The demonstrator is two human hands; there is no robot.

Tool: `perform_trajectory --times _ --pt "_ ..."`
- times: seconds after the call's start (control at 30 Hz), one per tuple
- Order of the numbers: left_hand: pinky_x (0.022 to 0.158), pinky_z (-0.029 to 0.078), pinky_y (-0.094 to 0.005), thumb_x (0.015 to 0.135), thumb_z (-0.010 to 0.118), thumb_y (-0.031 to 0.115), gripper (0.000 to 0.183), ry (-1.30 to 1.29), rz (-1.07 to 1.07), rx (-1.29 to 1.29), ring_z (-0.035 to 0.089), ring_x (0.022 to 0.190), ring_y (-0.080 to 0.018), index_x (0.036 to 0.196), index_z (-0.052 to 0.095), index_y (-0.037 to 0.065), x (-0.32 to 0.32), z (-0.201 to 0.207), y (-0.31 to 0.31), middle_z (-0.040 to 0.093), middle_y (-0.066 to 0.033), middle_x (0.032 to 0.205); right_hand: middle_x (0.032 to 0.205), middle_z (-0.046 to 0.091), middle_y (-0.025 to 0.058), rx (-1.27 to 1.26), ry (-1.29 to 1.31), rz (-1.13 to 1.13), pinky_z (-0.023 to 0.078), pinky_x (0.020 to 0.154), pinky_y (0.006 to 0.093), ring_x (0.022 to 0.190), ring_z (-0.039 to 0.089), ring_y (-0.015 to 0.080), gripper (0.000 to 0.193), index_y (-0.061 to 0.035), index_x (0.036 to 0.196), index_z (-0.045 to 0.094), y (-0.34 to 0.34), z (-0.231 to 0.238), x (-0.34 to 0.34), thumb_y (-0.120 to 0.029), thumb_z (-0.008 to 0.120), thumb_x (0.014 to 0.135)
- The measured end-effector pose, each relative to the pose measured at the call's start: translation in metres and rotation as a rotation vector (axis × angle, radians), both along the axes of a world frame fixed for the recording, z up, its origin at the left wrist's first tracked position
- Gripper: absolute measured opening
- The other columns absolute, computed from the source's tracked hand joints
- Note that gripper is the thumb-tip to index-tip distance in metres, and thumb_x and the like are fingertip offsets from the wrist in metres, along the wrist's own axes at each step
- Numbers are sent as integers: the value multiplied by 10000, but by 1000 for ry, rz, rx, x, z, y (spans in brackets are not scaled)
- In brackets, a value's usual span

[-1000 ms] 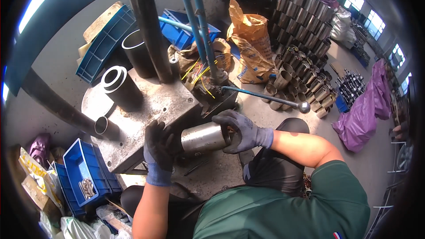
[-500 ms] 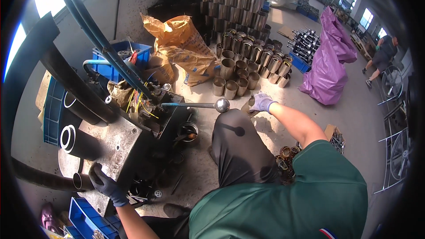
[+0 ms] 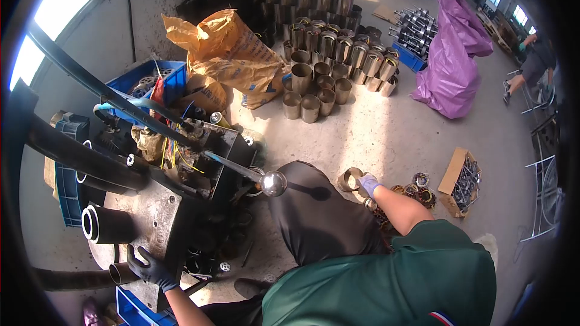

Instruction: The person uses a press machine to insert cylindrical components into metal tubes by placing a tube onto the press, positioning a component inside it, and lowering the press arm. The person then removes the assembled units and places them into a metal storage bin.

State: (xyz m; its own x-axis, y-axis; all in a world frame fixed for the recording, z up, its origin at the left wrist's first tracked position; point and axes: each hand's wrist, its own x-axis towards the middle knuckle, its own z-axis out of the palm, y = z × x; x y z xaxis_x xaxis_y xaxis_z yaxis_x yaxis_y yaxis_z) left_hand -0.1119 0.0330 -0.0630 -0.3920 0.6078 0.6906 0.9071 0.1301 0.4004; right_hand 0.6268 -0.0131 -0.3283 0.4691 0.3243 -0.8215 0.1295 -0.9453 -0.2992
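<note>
1. From where I stand, the open metal sleeve [image 3: 345, 182] is out to the person's right, low over the bare floor [image 3: 368, 139], just beside the wire-wound rings [image 3: 417, 193]. I can't tell if its base touches down.
2. The right hand [image 3: 368, 185], in a pale glove, has its fingers hooked on the sleeve's near-side rim, grasping the wall; the fingertips are partly hidden from me.
3. The left hand [image 3: 152, 269], dark-gloved, is at the edge of the steel plate [image 3: 151, 205], fingers parted and bent beside the mouth of the short tube [image 3: 123, 273]. It seems to touch the tube, but whether it grips it I can't tell.
4. I'd judge the sleeve stiff and moderately heavy, unlikely to squash under a grip, though a fall could dent its lip.
5. Its smooth curved wall may slip if oily; one hand pinching the rim suits a short carry, while a palm around the middle would hold steadier.
6. The short tube looks rigid too and, being narrower, fits a full wrap of the fingers just below its mouth. The edges of both may be sharp, so gloves make sense.
</note>
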Motion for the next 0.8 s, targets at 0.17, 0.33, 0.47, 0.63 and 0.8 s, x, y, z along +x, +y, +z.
perform_trajectory --times 0.17,0.33,0.47,0.63,0.8 --pt "1074 486 -417 1025 657 182 344 10 25 -36 620 1210 -329 1297 651 -30 9 -3 4 667 -195 1280 664 561 128 466 744 -389 409 538 473 640 577 288 163 -152 741 543 19 -69 26 -248 632 838" --pt "1042 461 -455 1018 649 226 353 89 -3 -51 624 1168 -379 1273 666 -18 16 2 8 681 -203 1254 720 625 159 764 144 -454 513 451 437 526 617 300 235 -94 1116 555 148 -7 -29 -180 615 906" --pt "1045 454 -463 1013 639 186 342 96 6 -74 606 1175 -363 1299 662 0 4 -1 1 679 -185 1250 845 698 168 776 57 -354 597 529 418 625 707 304 319 -68 1176 576 256 75 -59 -218 662 907" --pt "1023 465 -481 986 660 152 320 125 -3 -55 613 1156 -387 1264 668 -7 8 4 -2 677 -206 1224 846 704 187 697 47 -554 596 539 430 679 730 301 250 0 1053 666 334 123 -79 -198 667 901" --pt "999 480 -496 973 661 156 321 123 -35 -45 627 1122 -406 1250 668 -6 17 1 11 676 -221 1188 1249 720 228 729 -141 -522 535 979 470 1167 690 404 458 23 1190 715 371 76 -38 -267 687 837"
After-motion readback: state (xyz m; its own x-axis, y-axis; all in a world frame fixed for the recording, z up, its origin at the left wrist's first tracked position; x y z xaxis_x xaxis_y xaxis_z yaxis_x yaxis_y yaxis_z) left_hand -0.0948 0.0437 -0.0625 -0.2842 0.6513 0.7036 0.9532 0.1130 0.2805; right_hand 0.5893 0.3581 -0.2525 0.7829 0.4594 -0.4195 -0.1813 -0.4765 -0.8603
